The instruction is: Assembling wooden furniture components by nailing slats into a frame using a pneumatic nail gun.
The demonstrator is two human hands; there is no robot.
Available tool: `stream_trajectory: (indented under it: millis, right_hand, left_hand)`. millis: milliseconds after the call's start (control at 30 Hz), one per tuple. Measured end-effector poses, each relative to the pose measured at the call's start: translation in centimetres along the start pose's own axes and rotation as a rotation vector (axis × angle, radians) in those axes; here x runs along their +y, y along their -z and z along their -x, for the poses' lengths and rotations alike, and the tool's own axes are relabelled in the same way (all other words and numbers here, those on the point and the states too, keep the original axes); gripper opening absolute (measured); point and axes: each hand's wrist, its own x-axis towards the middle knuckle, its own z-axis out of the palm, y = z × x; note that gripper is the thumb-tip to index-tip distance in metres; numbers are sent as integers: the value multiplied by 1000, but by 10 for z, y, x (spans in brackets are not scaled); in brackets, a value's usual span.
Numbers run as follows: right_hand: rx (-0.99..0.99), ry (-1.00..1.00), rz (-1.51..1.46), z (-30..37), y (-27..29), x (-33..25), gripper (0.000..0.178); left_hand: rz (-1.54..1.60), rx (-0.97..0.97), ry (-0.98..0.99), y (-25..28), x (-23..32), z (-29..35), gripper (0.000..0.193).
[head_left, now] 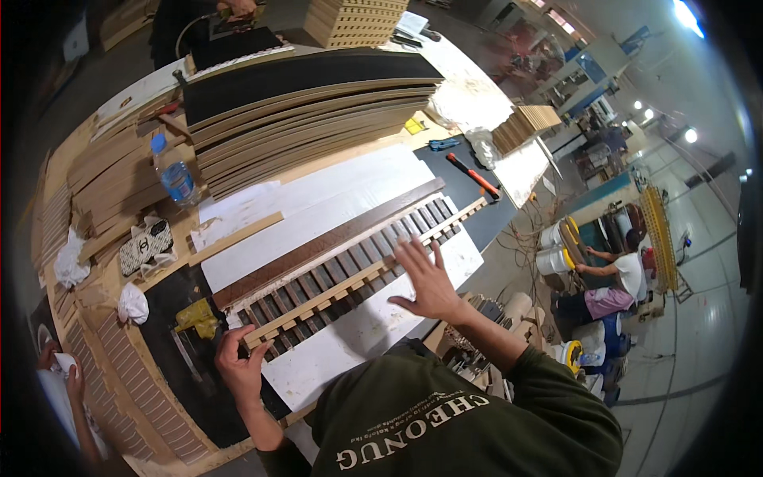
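A long light-wood strip with square notches (pixel 350 281) lies slantwise across a row of dark wooden slats (pixel 346 264). My left hand (pixel 241 367) is closed round the strip's near left end, with thumb and fingers on either side of it. Over the strip's right half is my right hand (pixel 431 285), its fingers spread and nothing held in it. Whether its fingertips touch the strip or slats I cannot tell. Along the slats' far side runs a dark brown board (pixel 318 248). White board (pixel 342 348) shows beneath the slats on my side.
Beyond the work stands a stack of black-topped panels (pixel 310 103). A water bottle (pixel 175 176), a phone (pixel 147 248) and a yellow tool (pixel 197 319) sit to the left. A red-and-black hammer (pixel 474 175) lies at the far right. Other people work at left, top and right.
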Motion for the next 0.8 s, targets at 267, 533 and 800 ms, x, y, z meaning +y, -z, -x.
stream_trajectory:
  millis: [267,533,800]
  right_hand:
    - [171,73,-167,-23,9,63,45]
    - [286,98,-190,-22,2,65,36]
    - [277,158,-271,-26,6,74,35]
  left_hand:
    - [-12,-19,59,-3,2,3,35]
    - [0,8,125,-3,-4,11,31]
    - [48,-19,173,-2,3,7,28]
